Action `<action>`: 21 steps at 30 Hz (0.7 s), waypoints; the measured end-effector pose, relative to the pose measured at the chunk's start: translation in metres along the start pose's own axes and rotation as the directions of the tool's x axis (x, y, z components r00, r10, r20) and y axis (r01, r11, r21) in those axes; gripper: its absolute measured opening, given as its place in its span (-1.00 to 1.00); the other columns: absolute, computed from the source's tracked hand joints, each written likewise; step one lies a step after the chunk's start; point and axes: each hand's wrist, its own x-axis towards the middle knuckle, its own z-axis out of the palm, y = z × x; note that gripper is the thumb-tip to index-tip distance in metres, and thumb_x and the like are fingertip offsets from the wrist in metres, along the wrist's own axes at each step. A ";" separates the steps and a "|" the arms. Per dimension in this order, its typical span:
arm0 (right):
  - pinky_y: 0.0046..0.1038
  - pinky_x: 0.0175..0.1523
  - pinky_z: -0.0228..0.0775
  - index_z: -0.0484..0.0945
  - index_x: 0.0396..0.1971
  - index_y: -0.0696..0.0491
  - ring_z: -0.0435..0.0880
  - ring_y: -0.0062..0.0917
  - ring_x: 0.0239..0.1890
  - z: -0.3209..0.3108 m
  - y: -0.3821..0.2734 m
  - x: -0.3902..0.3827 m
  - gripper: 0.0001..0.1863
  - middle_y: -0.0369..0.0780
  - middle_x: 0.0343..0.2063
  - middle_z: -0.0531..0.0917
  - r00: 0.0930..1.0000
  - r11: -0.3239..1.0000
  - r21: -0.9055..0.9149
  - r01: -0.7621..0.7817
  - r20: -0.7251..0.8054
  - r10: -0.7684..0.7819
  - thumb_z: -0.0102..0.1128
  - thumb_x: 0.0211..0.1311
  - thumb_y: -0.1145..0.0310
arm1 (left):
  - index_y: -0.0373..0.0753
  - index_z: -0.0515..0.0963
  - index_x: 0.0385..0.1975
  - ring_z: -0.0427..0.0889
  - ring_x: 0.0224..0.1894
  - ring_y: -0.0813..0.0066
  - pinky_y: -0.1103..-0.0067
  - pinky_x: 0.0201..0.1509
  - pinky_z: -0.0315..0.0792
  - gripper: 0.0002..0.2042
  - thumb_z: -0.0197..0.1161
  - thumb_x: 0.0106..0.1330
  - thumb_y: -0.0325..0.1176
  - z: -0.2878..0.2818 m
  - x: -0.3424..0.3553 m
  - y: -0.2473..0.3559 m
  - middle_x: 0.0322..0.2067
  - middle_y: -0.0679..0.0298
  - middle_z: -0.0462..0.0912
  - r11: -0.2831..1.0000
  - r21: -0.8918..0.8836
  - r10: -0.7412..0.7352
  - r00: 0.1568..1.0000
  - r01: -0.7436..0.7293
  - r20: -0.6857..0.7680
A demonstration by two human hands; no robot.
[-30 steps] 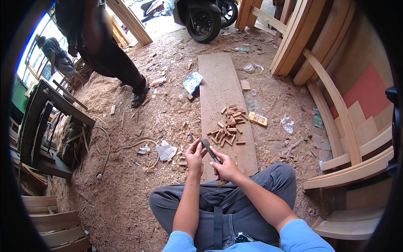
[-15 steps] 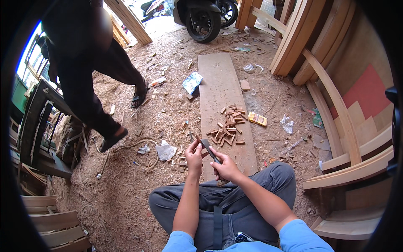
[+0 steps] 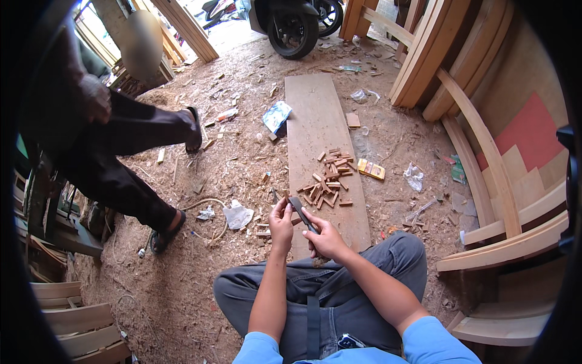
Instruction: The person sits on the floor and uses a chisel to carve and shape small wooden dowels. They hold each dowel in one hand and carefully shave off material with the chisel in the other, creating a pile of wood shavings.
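My left hand (image 3: 280,228) is closed in a pinch on a small wood piece (image 3: 287,198), mostly covered by the fingers. My right hand (image 3: 327,239) grips a dark, flat file (image 3: 301,212), its handle hidden in the palm. The file slants up to the left, its far end against or very close to the wood piece. Both hands are above my crossed legs, at the near end of a long plank (image 3: 310,115) on the ground. On that plank, just beyond my hands, lies a loose heap of small wooden pieces (image 3: 330,180).
Another person in dark trousers (image 3: 115,176) walks close by on the left. A yellow packet (image 3: 371,169) lies right of the plank; a cable (image 3: 212,202) and white plastic (image 3: 238,215) lie left. Wooden frames (image 3: 485,145) line the right side. A motorbike wheel (image 3: 293,33) stands beyond.
The other person has stepped nearer along the left side, and a hand of theirs now shows. The file has shifted slightly toward the left; both my hands keep their grips.
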 end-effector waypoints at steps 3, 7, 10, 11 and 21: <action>-0.52 -0.61 0.49 0.20 0.43 -0.22 0.46 -0.70 -0.69 0.000 0.000 0.000 -0.31 -0.36 -0.67 0.47 1.000 1.000 -0.001 -0.004 -0.003 0.004 0.12 0.31 0.47 | -0.35 0.49 0.07 0.67 -0.21 0.56 0.58 -0.29 0.67 -0.75 0.05 0.49 -0.42 0.001 -0.001 0.001 -0.10 0.23 0.63 1.000 -0.005 -0.002 1.000 0.002 -0.008; -0.51 -0.60 0.51 0.20 0.43 -0.21 0.47 -0.68 -0.69 0.000 0.000 -0.001 -0.31 -0.34 -0.67 0.48 1.000 1.000 -0.023 0.004 0.001 -0.004 0.11 0.31 0.46 | -0.36 0.48 0.09 0.67 -0.21 0.55 0.58 -0.29 0.68 -0.74 0.05 0.49 -0.42 -0.001 -0.001 0.001 -0.10 0.21 0.63 0.999 -0.034 -0.022 1.000 0.022 0.001; -0.47 -0.58 0.54 0.20 0.43 -0.20 0.50 -0.66 -0.68 -0.001 -0.001 -0.001 -0.31 -0.31 -0.66 0.50 1.000 0.999 -0.036 0.010 0.003 -0.010 0.09 0.29 0.45 | -0.37 0.50 0.08 0.68 -0.19 0.53 0.59 -0.28 0.68 -0.74 0.07 0.48 -0.44 -0.001 0.001 -0.001 -0.12 0.20 0.64 1.000 -0.019 -0.016 1.000 0.016 -0.017; -0.47 -0.58 0.54 0.20 0.42 -0.20 0.50 -0.66 -0.68 -0.001 -0.001 -0.001 -0.31 -0.31 -0.66 0.51 1.000 0.999 -0.032 0.008 0.000 -0.008 0.09 0.29 0.45 | -0.36 0.50 0.10 0.66 -0.18 0.54 0.58 -0.27 0.67 -0.73 0.10 0.47 -0.43 -0.002 0.001 -0.001 -0.12 0.21 0.65 1.000 -0.023 0.000 1.000 0.000 -0.001; -0.53 -0.62 0.45 0.15 0.44 -0.20 0.46 -0.67 -0.74 -0.001 -0.001 0.000 -0.30 -0.34 -0.69 0.48 1.000 0.999 -0.041 0.007 0.002 -0.007 0.10 0.33 0.45 | -0.34 0.52 0.04 0.68 -0.21 0.56 0.61 -0.28 0.66 -0.75 0.12 0.46 -0.40 0.000 0.000 0.001 -0.16 0.22 0.67 1.000 0.020 0.012 0.998 -0.011 -0.055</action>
